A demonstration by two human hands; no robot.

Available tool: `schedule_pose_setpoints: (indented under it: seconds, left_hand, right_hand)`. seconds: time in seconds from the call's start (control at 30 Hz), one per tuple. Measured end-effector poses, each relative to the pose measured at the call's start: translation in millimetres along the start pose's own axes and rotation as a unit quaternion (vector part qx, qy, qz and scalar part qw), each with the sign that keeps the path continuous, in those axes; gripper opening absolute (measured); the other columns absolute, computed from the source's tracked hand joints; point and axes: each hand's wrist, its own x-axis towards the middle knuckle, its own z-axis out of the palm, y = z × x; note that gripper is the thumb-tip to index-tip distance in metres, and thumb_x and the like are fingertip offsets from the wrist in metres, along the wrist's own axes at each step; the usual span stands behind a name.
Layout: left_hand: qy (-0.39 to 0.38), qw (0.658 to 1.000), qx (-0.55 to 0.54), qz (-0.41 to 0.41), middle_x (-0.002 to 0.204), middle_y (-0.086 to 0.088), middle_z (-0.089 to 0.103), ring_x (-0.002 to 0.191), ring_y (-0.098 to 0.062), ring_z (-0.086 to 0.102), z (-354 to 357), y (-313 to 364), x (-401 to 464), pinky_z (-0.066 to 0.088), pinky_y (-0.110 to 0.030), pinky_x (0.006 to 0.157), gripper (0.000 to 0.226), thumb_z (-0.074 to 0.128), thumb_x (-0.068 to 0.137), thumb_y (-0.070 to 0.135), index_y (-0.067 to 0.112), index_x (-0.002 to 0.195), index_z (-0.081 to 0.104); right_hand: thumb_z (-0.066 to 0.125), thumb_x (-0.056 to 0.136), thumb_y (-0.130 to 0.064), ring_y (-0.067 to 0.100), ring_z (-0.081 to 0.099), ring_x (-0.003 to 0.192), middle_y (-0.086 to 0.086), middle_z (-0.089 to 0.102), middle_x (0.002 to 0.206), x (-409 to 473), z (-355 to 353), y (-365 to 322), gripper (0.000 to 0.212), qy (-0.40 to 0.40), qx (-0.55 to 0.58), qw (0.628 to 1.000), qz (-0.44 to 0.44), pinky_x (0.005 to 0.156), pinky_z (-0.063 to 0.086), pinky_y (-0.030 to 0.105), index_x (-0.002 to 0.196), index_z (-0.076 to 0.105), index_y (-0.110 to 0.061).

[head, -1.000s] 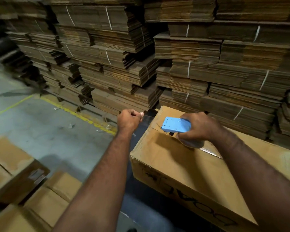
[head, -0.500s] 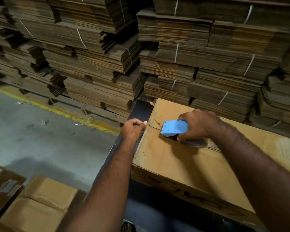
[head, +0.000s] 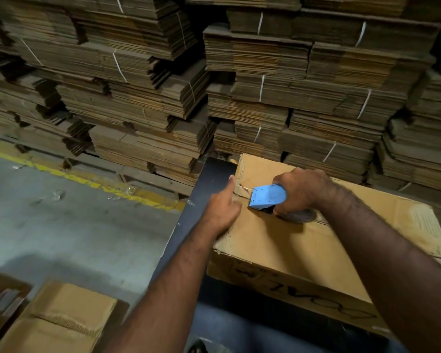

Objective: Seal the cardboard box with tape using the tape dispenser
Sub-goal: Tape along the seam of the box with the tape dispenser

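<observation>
A closed cardboard box (head: 303, 250) with black writing on its near side lies on a dark table (head: 209, 179). My right hand (head: 301, 189) grips a blue tape dispenser (head: 266, 197) that rests on the box's top seam near the left end. A thin strip of tape runs from the dispenser to the box's left edge. My left hand (head: 223, 207) lies flat against that left edge, fingers extended and pressed onto the cardboard where the tape ends.
Tall stacks of flattened, strapped cardboard (head: 265, 85) fill the background right behind the table. A grey concrete floor with a yellow line (head: 92, 182) lies to the left. More cardboard boxes (head: 61, 322) sit on the floor at lower left.
My left hand moved from a closed pinch beside the box to lying flat on its left edge. The dispenser has stayed close to the box's left end. The camera has drawn closer to the box.
</observation>
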Motion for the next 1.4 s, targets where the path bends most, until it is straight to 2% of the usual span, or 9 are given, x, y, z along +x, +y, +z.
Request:
schedule_pose_setpoints:
  seconds: [0.1, 0.23, 0.37, 0.5, 0.6, 0.7, 1.0, 1.17, 1.4]
  left_hand:
    - [-0.014, 0.998, 0.066, -0.003, 0.142, -0.013, 0.050, 0.122, -0.028, 0.052, 5, -7, 1, 0.039, -0.032, 0.090, 0.063, 0.041, 0.103, 0.022, 0.018, 0.158, 0.010]
    - [-0.054, 0.996, 0.044, -0.055, 0.136, -0.014, 0.054, 0.113, -0.028, 0.054, 4, -14, 6, 0.045, -0.038, 0.090, 0.044, 0.039, 0.102, 0.035, 0.016, 0.142, 0.036]
    - [-0.075, 0.993, 0.047, -0.078, 0.147, -0.009, 0.048, 0.124, -0.028, 0.050, -4, -15, 8, 0.043, -0.047, 0.104, 0.054, 0.039, 0.100, 0.044, 0.023, 0.149, 0.033]
    - [-0.031, 0.991, 0.090, 0.095, 0.167, 0.005, 0.000, 0.152, -0.026, 0.009, -5, -2, -4, 0.017, -0.048, 0.119, 0.065, 0.035, 0.106, 0.032, 0.028, 0.159, -0.002]
    - [-0.058, 0.952, 0.240, 0.182, 0.167, 0.003, -0.006, 0.152, -0.014, 0.001, 1, 0, -6, 0.005, -0.043, 0.124, 0.065, 0.029, 0.105, 0.035, 0.019, 0.159, -0.003]
    - [-0.024, 0.918, 0.350, 0.186, 0.166, -0.001, -0.014, 0.152, -0.013, -0.006, 13, -6, -7, 0.002, -0.048, 0.124, 0.078, 0.022, 0.093, 0.046, 0.015, 0.158, -0.009]
    - [0.011, 0.871, 0.466, 0.154, 0.166, -0.007, -0.013, 0.152, -0.019, -0.015, 21, -10, -6, -0.003, -0.053, 0.122, 0.083, 0.018, 0.093, 0.056, 0.010, 0.157, -0.008]
    - [-0.003, 0.860, 0.492, 0.136, 0.165, -0.005, -0.016, 0.151, -0.019, -0.016, 20, -5, -7, 0.000, -0.054, 0.122, 0.085, 0.016, 0.092, 0.061, 0.012, 0.156, -0.011]
    - [0.010, 0.849, 0.515, 0.116, 0.165, -0.002, -0.016, 0.152, -0.018, -0.013, 22, -5, -7, 0.001, -0.056, 0.121, 0.091, 0.009, 0.086, 0.069, 0.016, 0.157, -0.013]
  right_hand:
    - [0.068, 0.064, -0.068, 0.016, 0.060, 0.095, -0.010, 0.064, 0.104, 1, 6, 2, 0.064, -0.008, 0.012, 1.000, 0.010, 0.078, 0.053, 0.040, 0.119, 0.055, -0.039]
    - [0.068, 0.064, -0.065, 0.017, 0.059, 0.092, -0.008, 0.063, 0.101, -3, 10, -2, 0.062, -0.006, 0.024, 1.000, 0.017, 0.077, 0.054, 0.040, 0.118, 0.055, -0.038]
    - [0.071, 0.062, -0.065, 0.017, 0.057, 0.093, -0.009, 0.060, 0.102, -7, 8, -2, 0.066, -0.008, 0.029, 0.999, 0.028, 0.080, 0.054, 0.043, 0.120, 0.051, -0.039]
    - [0.074, 0.061, -0.064, 0.021, 0.055, 0.097, -0.005, 0.057, 0.109, -8, 4, 0, 0.083, -0.005, 0.040, 0.999, 0.027, 0.083, 0.052, 0.044, 0.130, 0.033, -0.044]
    - [0.074, 0.061, -0.066, 0.022, 0.053, 0.092, -0.007, 0.052, 0.101, -8, 2, 0, 0.078, -0.008, 0.039, 0.999, 0.020, 0.083, 0.052, 0.045, 0.124, 0.031, -0.051]
    - [0.073, 0.059, -0.071, 0.020, 0.054, 0.092, -0.008, 0.053, 0.100, -7, 2, -1, 0.075, -0.003, 0.037, 0.999, 0.017, 0.080, 0.052, 0.043, 0.121, 0.034, -0.052]
    - [0.071, 0.059, -0.073, 0.022, 0.055, 0.097, -0.003, 0.057, 0.107, 1, 12, 11, 0.077, 0.004, 0.054, 0.998, -0.013, 0.078, 0.052, 0.041, 0.125, 0.038, -0.051]
    - [0.034, 0.070, -0.092, 0.023, 0.062, 0.096, -0.002, 0.067, 0.109, 6, 31, 17, 0.075, 0.089, 0.040, 0.992, -0.082, 0.066, 0.045, 0.034, 0.129, 0.045, -0.047]
    - [0.040, 0.075, -0.090, 0.019, 0.059, 0.105, -0.008, 0.065, 0.121, -19, 45, 81, 0.075, 0.086, 0.065, 0.988, -0.111, 0.069, 0.046, 0.033, 0.138, 0.044, -0.049]
